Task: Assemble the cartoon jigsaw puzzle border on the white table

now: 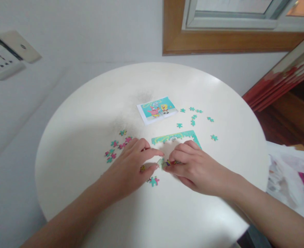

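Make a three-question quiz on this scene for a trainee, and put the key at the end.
1. True or false: the picture card lies farther from the person than the joined puzzle strip.

2. Which is nearer the pink-and-teal pieces grouped toward the left of the table?
A) the right hand
B) the left hand

3. Fill in the blank: the tabletop is ____ in colour.

Key: 1. True; 2. B; 3. white
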A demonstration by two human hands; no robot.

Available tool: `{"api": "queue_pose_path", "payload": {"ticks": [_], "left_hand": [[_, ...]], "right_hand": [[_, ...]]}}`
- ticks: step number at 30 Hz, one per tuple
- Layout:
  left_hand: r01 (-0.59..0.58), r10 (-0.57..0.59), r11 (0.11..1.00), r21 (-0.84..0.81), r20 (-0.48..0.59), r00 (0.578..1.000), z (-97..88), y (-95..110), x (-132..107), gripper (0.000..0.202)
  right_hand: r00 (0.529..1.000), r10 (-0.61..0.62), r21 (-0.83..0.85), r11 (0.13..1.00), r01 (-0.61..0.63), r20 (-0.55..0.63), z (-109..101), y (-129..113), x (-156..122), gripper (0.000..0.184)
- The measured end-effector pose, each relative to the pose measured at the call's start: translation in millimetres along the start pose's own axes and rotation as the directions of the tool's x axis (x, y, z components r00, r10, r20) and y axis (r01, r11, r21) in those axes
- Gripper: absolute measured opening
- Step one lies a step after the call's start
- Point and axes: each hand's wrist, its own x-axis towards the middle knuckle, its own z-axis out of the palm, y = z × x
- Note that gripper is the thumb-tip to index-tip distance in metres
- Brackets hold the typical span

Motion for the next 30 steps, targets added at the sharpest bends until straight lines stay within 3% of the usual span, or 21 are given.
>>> {"api": "queue_pose_path", "payload": {"ticks": [11, 30], "left_hand": [[-0.011, 0.010, 0.999, 0.044, 0.021, 1.000, -3.9, 2.3, -3.1, 0.012], [-0.005, 0.005, 1.000, -0.008, 0.020, 1.000, -0.1, 5.8, -2.3, 0.017]], "right_hand": [[1.000, 0.003, -0.002, 1.000, -0.003, 0.004, 1.2, 0.2, -1.6, 0.023], [1.000, 0.003, -0.003, 1.000, -0.003, 0.011, 1.0, 0.5, -1.2, 0.025]]}}
